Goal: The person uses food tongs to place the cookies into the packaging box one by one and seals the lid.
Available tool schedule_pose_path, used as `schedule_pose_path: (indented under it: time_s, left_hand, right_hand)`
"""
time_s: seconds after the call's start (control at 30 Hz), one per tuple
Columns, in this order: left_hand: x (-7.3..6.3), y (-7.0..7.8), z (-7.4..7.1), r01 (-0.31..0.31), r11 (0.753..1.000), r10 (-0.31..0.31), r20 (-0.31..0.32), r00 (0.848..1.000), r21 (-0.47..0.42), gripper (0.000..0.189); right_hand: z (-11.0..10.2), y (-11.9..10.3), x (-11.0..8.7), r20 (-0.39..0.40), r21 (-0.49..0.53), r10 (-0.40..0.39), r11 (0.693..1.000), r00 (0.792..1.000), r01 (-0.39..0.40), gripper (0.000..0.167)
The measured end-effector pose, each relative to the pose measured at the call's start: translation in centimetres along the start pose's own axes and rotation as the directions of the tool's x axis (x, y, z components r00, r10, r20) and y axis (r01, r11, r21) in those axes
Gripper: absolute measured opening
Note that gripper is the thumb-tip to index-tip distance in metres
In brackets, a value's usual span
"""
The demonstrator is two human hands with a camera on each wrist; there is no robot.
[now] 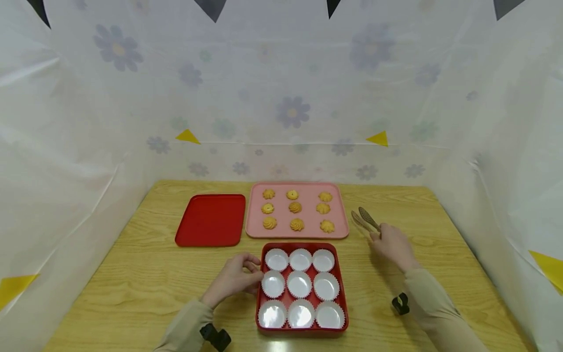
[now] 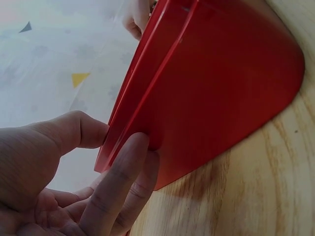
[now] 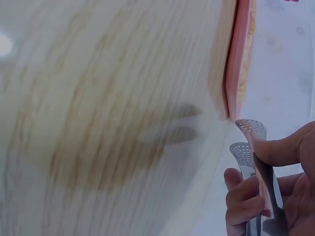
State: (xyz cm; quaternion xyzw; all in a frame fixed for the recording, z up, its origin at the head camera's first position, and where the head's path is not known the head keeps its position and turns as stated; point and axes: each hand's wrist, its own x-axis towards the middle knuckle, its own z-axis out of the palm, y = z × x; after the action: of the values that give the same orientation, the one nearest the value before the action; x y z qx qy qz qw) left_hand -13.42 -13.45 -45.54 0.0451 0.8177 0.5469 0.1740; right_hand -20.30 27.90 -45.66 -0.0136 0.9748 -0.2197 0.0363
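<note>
Tongs (image 1: 369, 219) point diagonally forward-left toward pink tray (image 1: 309, 215).

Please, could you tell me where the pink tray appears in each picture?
Head: the pink tray is near the middle, beyond the red box.
Left wrist: not in this picture.
Right wrist: the pink tray is at upper right, seen nearly edge-on, above the tongs.
Shared landmark: the wooden table, in all three views.

The table (image 1: 132, 293) (wood-grained) bears a lid (image 1: 211, 220), tray (image 1: 310, 217) and box (image 1: 299, 333)
</note>
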Motion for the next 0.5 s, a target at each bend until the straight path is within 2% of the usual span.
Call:
schedule_pose_path:
  time_s: [0.13,0.3,0.5]
  left_hand:
    - [0.06,-0.05,0.12,-0.007,1.000,0.007,-0.013,1.000,0.015,0.036]
    - [0.16,-0.16,0.17,-0.033,0.997,0.036,-0.035,0.999,0.075,0.034]
    - [0.21,-0.25,0.20,-0.029,0.998,0.030,-0.027,0.999,0.060,0.035]
  right_hand:
    - [-0.24,-0.20,-0.24,-0.016,0.027,-0.025,0.999,1.000,0.025,0.027]
    - [-0.26,-0.41,-0.43,-0.051,0.012,-0.072,0.997,0.996,0.072,0.026]
    - [-0.22,-0.65,-0.47,-0.084,-0.005,-0.114,0.993,0.990,0.114,0.025]
